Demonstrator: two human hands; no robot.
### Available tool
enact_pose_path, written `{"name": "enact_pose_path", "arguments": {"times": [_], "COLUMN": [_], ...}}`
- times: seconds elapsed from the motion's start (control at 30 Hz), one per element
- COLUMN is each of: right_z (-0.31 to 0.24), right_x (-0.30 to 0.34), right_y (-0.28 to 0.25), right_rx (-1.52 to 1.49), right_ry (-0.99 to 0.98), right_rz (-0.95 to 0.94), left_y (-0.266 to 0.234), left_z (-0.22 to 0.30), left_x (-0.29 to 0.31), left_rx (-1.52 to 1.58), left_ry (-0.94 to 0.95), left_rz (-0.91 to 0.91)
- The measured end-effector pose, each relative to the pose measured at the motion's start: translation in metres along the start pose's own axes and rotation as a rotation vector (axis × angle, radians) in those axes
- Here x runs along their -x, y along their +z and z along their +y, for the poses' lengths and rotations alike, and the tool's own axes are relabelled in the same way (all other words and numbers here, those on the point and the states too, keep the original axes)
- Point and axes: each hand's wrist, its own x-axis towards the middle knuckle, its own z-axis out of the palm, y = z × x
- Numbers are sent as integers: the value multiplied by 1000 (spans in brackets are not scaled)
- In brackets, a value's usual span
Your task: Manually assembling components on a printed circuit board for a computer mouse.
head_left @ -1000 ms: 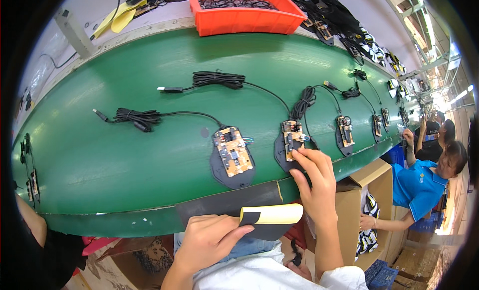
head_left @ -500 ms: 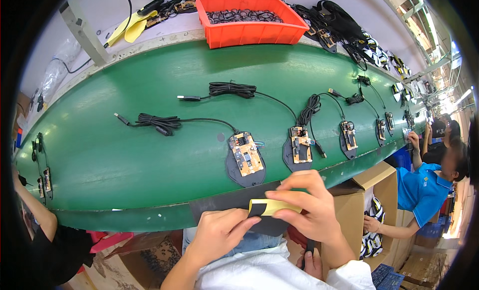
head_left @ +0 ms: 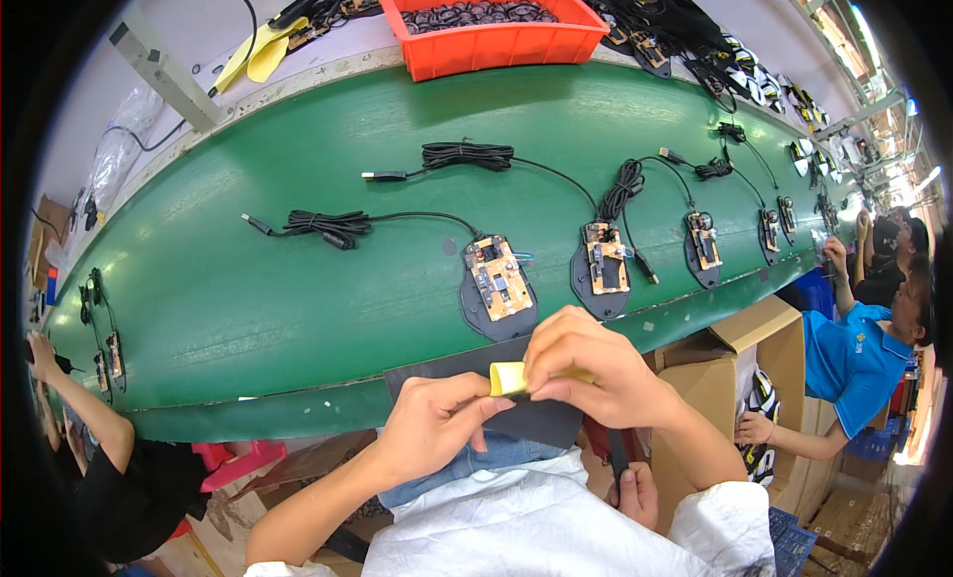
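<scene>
1. Along the far left edge of the green conveyor belt (head_left: 248, 309), a person's arm (head_left: 84, 418) in a black sleeve reaches toward small parts lying at the belt's end.
2. Your left hand (head_left: 432, 428) sits just below the belt's near edge, fingers curled, thumb and forefinger pinching the left end of a yellow strip (head_left: 508, 379).
3. Your right hand (head_left: 591, 369) closes over the strip from above, fingertips pressing its right part; the strip lies over a dark grey sheet (head_left: 541, 418) on your lap.
4. Just beyond your hands, 2 open mouse bases (head_left: 496, 284) with bare circuit boards rest on the belt, their black cables (head_left: 328, 223) coiled further back.
5. Behind the belt stands an orange bin (head_left: 491, 31) filled with dark parts.
6. At right, more bases line the belt, a cardboard box (head_left: 759, 344) stands beside you, and a person in a blue shirt (head_left: 849, 364) works nearby.
</scene>
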Motion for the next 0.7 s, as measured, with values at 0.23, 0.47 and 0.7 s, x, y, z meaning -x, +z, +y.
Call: {"name": "enact_pose_path", "arguments": {"times": [0.23,0.47,0.7], "right_z": [-13,-17,-23], "right_x": [-9,34,80], "right_y": [-6,-6,-13], "right_rx": [156,-217,-407], "right_ry": [-79,449,495], "right_rz": [-41,153,453], "left_y": [0,10,19], "left_z": [-2,-11,2], "left_x": [2,4,1], "left_rx": [53,222,-201], "left_ry": [-18,-50,257], "left_rz": [-20,88,164]}}
